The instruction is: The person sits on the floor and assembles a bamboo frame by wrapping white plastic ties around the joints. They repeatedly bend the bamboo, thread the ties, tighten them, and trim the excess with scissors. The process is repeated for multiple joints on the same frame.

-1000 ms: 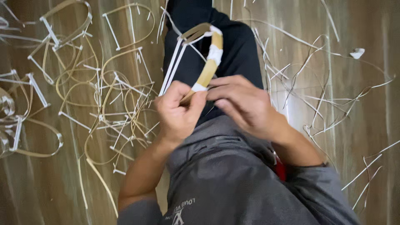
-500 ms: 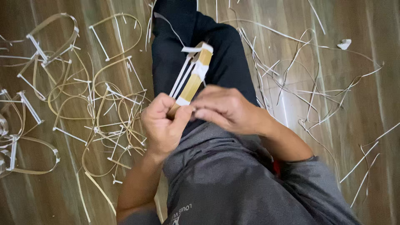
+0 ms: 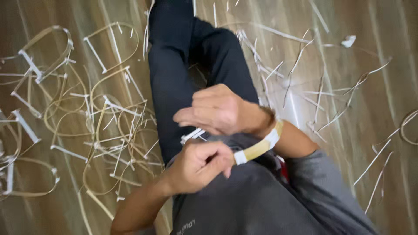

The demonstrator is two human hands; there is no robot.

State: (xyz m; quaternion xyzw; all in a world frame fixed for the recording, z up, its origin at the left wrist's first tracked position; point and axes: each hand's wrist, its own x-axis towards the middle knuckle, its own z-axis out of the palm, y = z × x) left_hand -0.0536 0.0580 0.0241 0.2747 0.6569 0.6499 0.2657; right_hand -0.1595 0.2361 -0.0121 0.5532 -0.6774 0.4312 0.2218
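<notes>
The left hand is curled shut, its grip closed on one end of a tan strip with white taped bands, held low over the lap. That strip curves out from the fist and runs under the right wrist. The right hand hovers just above, fingers bent and loosely gathered, pinching thin white strands as far as I can tell. Both hands sit over dark trouser legs and a grey shirt. Around them spreads a wooden plank floor, with a heap of finished bent loops on the left side and loose thin slivers scattered on the right.
</notes>
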